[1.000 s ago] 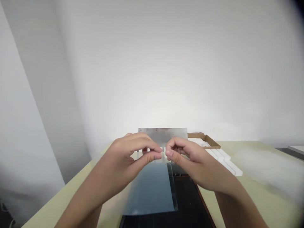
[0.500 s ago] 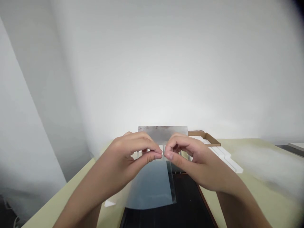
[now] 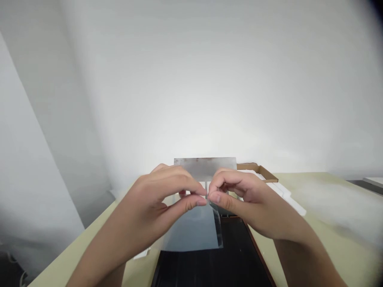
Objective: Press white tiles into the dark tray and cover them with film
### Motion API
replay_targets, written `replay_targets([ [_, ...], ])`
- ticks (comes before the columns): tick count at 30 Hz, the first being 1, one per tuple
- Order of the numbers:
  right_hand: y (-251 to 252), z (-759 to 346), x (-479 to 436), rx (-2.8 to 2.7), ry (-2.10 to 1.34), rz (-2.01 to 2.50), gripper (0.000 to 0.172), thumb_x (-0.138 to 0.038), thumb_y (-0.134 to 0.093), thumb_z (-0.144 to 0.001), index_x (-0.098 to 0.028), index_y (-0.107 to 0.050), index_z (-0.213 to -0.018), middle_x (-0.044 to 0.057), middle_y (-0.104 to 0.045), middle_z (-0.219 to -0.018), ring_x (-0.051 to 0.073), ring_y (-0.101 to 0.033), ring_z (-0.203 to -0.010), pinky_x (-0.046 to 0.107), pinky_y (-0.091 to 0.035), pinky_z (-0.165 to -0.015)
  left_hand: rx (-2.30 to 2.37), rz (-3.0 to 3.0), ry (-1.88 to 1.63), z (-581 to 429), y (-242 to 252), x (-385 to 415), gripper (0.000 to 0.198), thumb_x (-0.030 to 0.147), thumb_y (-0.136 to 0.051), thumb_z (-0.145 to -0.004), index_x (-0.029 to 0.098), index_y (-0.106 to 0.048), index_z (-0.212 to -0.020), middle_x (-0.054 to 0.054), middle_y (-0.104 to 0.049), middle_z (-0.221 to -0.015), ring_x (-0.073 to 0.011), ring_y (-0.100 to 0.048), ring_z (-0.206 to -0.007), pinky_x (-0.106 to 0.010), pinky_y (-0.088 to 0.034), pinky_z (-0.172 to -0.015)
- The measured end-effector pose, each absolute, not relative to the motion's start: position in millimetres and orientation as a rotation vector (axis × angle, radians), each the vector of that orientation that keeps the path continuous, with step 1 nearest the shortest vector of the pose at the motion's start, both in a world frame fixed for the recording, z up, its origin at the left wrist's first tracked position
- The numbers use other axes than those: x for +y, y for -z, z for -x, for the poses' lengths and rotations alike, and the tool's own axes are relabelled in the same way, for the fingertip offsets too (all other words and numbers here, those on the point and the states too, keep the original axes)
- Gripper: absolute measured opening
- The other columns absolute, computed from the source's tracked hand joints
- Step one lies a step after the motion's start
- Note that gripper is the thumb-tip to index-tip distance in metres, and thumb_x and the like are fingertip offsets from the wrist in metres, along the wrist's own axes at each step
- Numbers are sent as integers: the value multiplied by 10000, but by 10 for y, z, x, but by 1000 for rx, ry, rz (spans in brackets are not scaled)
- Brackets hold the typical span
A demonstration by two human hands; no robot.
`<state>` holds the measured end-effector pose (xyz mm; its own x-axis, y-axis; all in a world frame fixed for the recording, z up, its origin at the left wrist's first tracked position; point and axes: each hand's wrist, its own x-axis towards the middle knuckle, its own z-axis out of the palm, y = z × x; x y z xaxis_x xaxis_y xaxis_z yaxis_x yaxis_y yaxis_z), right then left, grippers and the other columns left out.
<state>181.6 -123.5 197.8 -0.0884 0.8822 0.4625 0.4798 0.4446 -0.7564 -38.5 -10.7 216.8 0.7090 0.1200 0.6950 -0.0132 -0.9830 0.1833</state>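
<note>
Surface: cream tabletop [image 3: 302,215].
Item: thin film sheet [image 3: 191,231]; light, soft, flexible; hold by top edge.
Left hand [image 3: 155,199]: nearly closed, pinching sheet.
Right hand [image 3: 242,203]: nearly closed, pinching sheet.

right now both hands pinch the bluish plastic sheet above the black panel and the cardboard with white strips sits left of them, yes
Not quite: the left hand and right hand do pinch the bluish plastic sheet above the black panel, but the cardboard with the white strips sits to their right, not left, as the head view shows.
</note>
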Motion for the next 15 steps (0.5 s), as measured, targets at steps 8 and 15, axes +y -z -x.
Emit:
replay_targets([
  [8, -1977, -1841, -1246, -1728, -650, 1123, 189, -410, -679, -1048, -251, -714, -951, -27, -676, -947, 127, -563, -837, 276, -429, -723, -18, -2776, -1163, 388, -2187, -112, 125, 152, -678, -1037, 260, -736, -1014, 57, -758, -902, -95, -675, -817, -230, -509, -786],
  [15, -1988, -1845, -1239, -1692, -752, 1062, 156, -379, -737, -1016, -236, -711, -958, -26, -656, -912, 125, -543, -834, 271, -389, -718, -186, -2798, -1195, 368, -2175, -114, 149, 128, -686, -1031, 238, -747, -1111, 7, -738, -915, -132, -653, -814, -284, -507, -779],
])
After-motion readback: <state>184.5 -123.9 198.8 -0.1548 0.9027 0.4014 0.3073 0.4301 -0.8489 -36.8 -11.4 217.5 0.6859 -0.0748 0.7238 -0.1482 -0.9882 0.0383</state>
